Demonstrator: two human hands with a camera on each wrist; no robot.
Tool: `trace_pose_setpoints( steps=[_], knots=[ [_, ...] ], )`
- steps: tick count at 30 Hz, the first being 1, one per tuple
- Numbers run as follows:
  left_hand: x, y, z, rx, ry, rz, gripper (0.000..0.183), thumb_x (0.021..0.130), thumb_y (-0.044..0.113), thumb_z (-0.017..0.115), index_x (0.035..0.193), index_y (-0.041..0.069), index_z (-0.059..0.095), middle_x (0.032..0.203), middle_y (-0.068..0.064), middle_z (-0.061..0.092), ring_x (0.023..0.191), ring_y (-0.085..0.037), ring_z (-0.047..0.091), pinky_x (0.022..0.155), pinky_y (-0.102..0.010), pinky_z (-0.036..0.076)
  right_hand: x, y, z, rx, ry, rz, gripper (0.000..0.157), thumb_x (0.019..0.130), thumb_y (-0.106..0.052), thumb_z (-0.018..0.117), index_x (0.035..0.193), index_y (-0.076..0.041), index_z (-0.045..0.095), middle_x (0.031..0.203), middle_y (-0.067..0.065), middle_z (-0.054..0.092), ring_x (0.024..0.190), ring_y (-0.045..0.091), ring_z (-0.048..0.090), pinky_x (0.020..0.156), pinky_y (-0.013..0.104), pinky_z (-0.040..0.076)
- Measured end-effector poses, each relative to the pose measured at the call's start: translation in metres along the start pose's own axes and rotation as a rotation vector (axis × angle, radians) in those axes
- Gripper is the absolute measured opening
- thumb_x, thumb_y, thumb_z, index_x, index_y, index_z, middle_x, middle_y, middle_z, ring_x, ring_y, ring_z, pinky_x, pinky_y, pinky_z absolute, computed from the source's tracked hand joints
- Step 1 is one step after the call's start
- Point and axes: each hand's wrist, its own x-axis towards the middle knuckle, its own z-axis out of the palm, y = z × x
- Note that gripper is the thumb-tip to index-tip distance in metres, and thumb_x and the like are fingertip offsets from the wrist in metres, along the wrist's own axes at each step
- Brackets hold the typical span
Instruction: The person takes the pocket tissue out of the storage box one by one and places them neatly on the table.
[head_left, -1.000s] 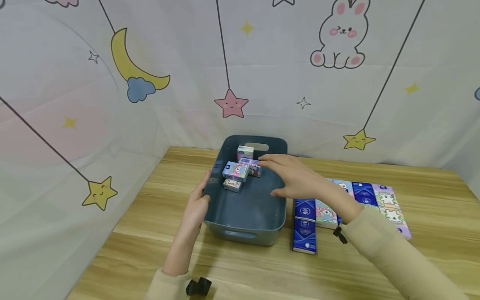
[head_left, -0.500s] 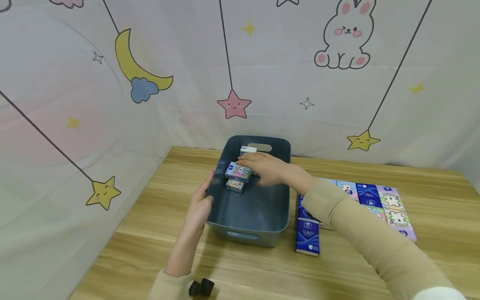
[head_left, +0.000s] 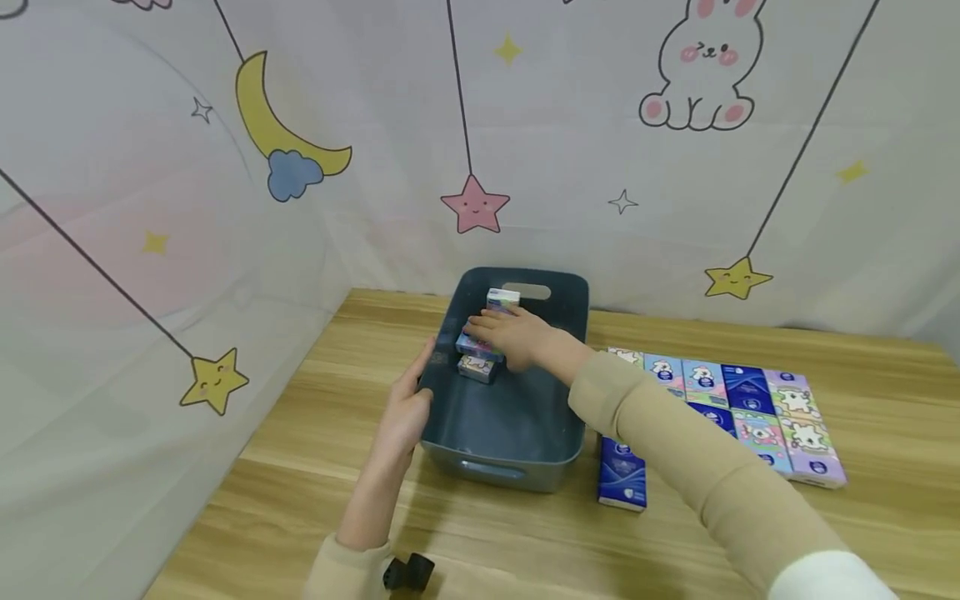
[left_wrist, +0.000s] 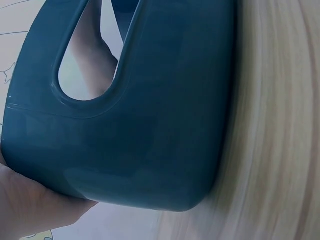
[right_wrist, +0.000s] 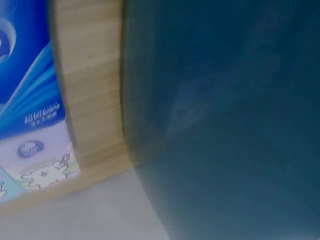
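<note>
A dark teal plastic bin (head_left: 502, 417) stands on the table, with several small tissue packs piled at its far left. My left hand (head_left: 400, 417) rests against the bin's left side, fingers straight along the outer wall and thumb at the rim. In the left wrist view, part of this hand (left_wrist: 37, 205) lies against the bin beside its handle hole. My right hand (head_left: 517, 336) reaches inside, its extended fingers over a blue-and-pink tissue pack (head_left: 472, 347). A smaller pack (head_left: 477, 368) sits just in front; a white-topped one (head_left: 503, 297) stands behind. The right wrist view shows no fingers.
Right of the bin lie rows of cartoon and dark-blue tissue packs (head_left: 750, 392), partly hidden by my right sleeve. A dark-blue pack (head_left: 622, 483) lies close to the bin's near right corner. A printed cloth (head_left: 570, 167) hangs behind the wooden table (head_left: 300, 467).
My right hand has moved left and down, from above the bin's right part onto the piled packs. The left hand has stayed at the bin's left side.
</note>
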Motion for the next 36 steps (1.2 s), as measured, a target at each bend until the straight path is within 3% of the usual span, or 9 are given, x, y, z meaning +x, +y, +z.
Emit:
trace_pose_setpoints(
  steps=[5, 9, 17, 23, 28, 36],
  knots=[
    [0.001, -0.001, 0.0, -0.006, 0.002, 0.009, 0.071, 0.089, -0.006, 0.029, 0.153, 0.026, 0.025, 0.162, 0.003, 0.016, 0.151, -0.022, 0.005, 0.122, -0.051, 0.005, 0.005, 0.003, 0.01, 0.022, 0.005, 0.009, 0.086, 0.088, -0.002, 0.061, 0.156, -0.023, 0.013, 0.164, -0.001, 0.01, 0.152, 0.021, 0.01, 0.121, 0.051, 0.012],
    [0.002, -0.001, 0.0, -0.011, 0.004, 0.01, 0.072, 0.089, -0.007, 0.029, 0.153, 0.025, 0.025, 0.162, 0.002, 0.016, 0.151, -0.022, 0.006, 0.122, -0.05, 0.006, 0.006, 0.005, 0.014, 0.061, 0.046, 0.017, 0.086, 0.087, -0.003, 0.063, 0.156, -0.024, 0.015, 0.162, 0.001, 0.02, 0.15, 0.024, 0.017, 0.12, 0.052, 0.018],
    [0.001, -0.001, 0.0, -0.031, 0.015, -0.02, 0.073, 0.089, -0.007, 0.03, 0.153, 0.028, 0.026, 0.162, 0.004, 0.017, 0.151, -0.021, 0.009, 0.122, -0.049, 0.01, 0.005, -0.002, 0.009, 0.075, 0.095, 0.015, 0.08, 0.085, -0.01, 0.066, 0.153, -0.018, 0.026, 0.15, 0.007, 0.037, 0.139, 0.028, 0.032, 0.114, 0.051, 0.029],
    [0.001, -0.003, -0.001, -0.011, 0.014, -0.012, 0.071, 0.089, -0.006, 0.031, 0.153, 0.027, 0.026, 0.162, 0.003, 0.018, 0.151, -0.022, 0.007, 0.122, -0.05, 0.008, 0.005, 0.0, 0.014, 0.051, 0.126, 0.011, 0.073, 0.077, -0.027, 0.076, 0.142, -0.013, 0.045, 0.136, 0.008, 0.041, 0.123, 0.026, 0.037, 0.103, 0.046, 0.038],
    [0.001, -0.003, -0.001, -0.011, 0.015, -0.006, 0.072, 0.089, -0.006, 0.031, 0.152, 0.029, 0.026, 0.162, 0.004, 0.018, 0.151, -0.022, 0.006, 0.121, -0.051, 0.008, 0.003, -0.001, 0.016, 0.08, 0.128, -0.004, 0.078, 0.071, -0.032, 0.082, 0.137, -0.01, 0.046, 0.14, 0.009, 0.042, 0.127, 0.026, 0.038, 0.104, 0.048, 0.038],
    [0.001, -0.003, -0.001, -0.001, 0.025, 0.015, 0.074, 0.087, -0.008, 0.031, 0.152, 0.027, 0.026, 0.162, 0.003, 0.018, 0.151, -0.022, 0.006, 0.122, -0.05, 0.006, -0.014, -0.004, 0.013, 0.128, 0.09, -0.024, 0.078, 0.073, -0.035, 0.08, 0.136, -0.004, 0.045, 0.138, 0.014, 0.05, 0.129, 0.029, 0.044, 0.111, 0.05, 0.036]
  ],
)
